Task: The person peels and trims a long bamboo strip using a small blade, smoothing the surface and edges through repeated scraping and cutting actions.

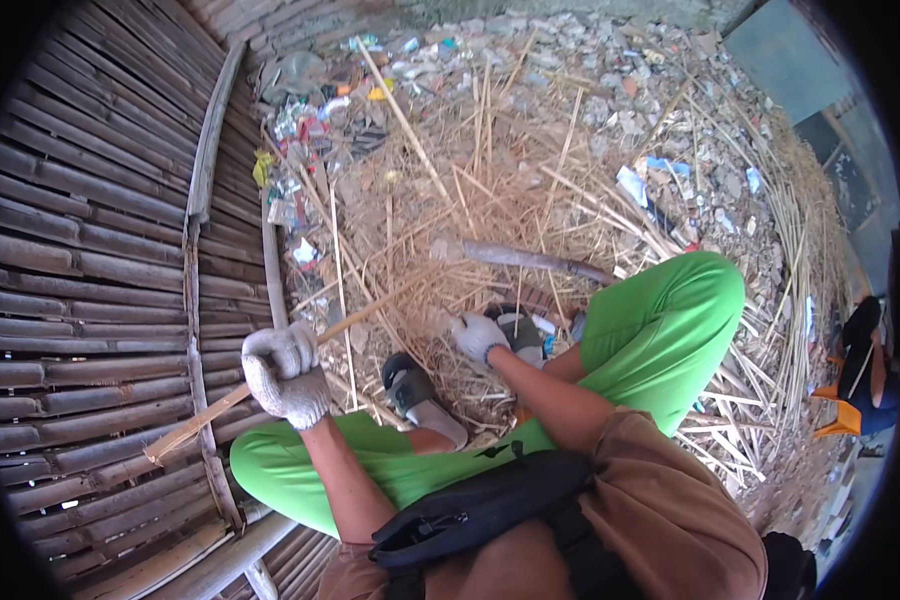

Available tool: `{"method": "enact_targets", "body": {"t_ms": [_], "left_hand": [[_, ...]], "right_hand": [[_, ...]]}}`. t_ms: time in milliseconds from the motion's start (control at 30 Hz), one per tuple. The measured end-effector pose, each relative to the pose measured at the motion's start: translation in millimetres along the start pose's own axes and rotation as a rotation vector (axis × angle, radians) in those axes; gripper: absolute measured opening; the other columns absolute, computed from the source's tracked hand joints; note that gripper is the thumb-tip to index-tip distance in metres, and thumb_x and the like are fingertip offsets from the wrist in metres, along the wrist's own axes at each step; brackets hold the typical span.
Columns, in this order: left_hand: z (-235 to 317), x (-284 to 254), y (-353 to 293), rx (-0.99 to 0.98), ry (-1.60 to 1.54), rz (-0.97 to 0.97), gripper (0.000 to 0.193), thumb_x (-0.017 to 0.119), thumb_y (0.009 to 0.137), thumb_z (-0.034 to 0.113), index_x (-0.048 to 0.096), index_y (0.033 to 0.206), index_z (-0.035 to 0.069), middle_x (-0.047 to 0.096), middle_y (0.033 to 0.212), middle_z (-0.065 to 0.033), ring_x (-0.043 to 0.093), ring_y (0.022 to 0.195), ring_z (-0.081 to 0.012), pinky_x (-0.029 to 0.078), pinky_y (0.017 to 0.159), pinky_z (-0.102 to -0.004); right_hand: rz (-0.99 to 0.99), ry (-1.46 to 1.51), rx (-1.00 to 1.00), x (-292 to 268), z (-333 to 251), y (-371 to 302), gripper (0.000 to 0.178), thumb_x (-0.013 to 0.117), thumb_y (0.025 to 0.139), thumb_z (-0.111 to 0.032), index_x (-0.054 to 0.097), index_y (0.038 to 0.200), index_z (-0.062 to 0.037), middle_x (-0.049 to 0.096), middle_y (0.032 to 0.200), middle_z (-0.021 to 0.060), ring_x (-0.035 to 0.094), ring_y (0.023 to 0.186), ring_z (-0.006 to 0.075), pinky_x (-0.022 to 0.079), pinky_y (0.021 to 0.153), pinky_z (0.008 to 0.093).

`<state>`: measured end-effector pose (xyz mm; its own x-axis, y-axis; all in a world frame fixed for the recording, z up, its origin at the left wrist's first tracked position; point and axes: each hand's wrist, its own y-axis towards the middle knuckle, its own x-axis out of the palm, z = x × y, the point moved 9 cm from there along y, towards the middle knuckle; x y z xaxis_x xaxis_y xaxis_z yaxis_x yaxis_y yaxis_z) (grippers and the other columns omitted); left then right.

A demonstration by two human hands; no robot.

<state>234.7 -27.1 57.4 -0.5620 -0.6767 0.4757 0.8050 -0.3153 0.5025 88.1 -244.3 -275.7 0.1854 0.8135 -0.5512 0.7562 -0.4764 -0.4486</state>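
Observation:
My left hand [288, 375], in a pale work glove, is closed around a long split bamboo strip [205, 418]. The strip slants from its frayed end at the lower left to the middle of the ground. My right hand [478, 338], in a similar glove with a blue cuff, is low between my feet beside a dark sandal [520, 330]. Its fingers look bent together; what they hold, if anything, I cannot make out. My other sandal [406, 378] shows left of it. Beyond the right hand, a thick wooden stick [535, 257] lies on the shavings.
A bamboo slat wall [90, 310] rises close on my left. Loose bamboo strips [405, 120], shavings and rubbish cover the ground. More long strips [795, 260] pile up at the right. Farther right, another person [875, 380] is beside an orange plastic chair [838, 410].

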Motion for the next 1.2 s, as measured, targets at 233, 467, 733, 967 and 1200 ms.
{"method": "enact_targets", "body": {"t_ms": [233,467,733,967,1200], "left_hand": [[-10,-3,19,-0.114,0.067,0.024,0.041,0.056,0.109,0.04,0.065,0.108,-0.001,0.032,0.06,0.0033,0.033,0.051,-0.0124,0.032,0.051,-0.031],[67,58,29,-0.075,0.299,0.043,0.053,0.073,0.099,0.031,0.059,0.136,-0.003,0.051,0.077,-0.001,0.049,0.07,-0.0143,0.047,0.07,-0.0336],[103,80,17,-0.025,0.286,0.109,0.043,0.061,0.11,0.034,0.063,0.128,-0.005,0.045,0.067,0.0018,0.042,0.059,-0.0121,0.04,0.06,-0.0319],[138,123,13,0.11,0.194,-0.074,0.041,0.05,0.115,0.033,0.065,0.129,-0.003,0.033,0.06,0.008,0.03,0.051,-0.0055,0.029,0.05,-0.0249],[127,112,15,0.168,0.206,-0.03,0.042,0.051,0.114,0.034,0.066,0.128,-0.003,0.033,0.058,0.0071,0.032,0.048,-0.0071,0.029,0.047,-0.0248]], "right_hand": [[-0.01,0.143,-0.073,-8,-7,-18,0.062,0.052,0.102,-0.057,0.07,0.123,-0.0021,0.073,0.113,0.032,0.072,0.106,0.046,0.055,0.093,0.0527],[-0.069,0.001,0.132,-8,67,-16,0.049,0.058,0.102,-0.046,0.07,0.116,-0.0002,0.075,0.104,0.0247,0.073,0.095,0.0372,0.056,0.086,0.046],[-0.023,0.079,-0.068,-10,7,-23,0.048,0.055,0.096,-0.04,0.07,0.121,-0.0011,0.073,0.116,0.0298,0.072,0.106,0.0452,0.056,0.093,0.0499],[-0.053,0.053,-0.063,-10,16,-10,0.051,0.058,0.099,-0.046,0.071,0.12,-0.0008,0.076,0.105,0.0279,0.075,0.094,0.0385,0.057,0.086,0.0472],[-0.054,0.053,0.0,-5,23,-18,0.048,0.057,0.097,-0.041,0.071,0.117,0.0002,0.074,0.11,0.0294,0.074,0.104,0.0432,0.057,0.092,0.0481]]}}
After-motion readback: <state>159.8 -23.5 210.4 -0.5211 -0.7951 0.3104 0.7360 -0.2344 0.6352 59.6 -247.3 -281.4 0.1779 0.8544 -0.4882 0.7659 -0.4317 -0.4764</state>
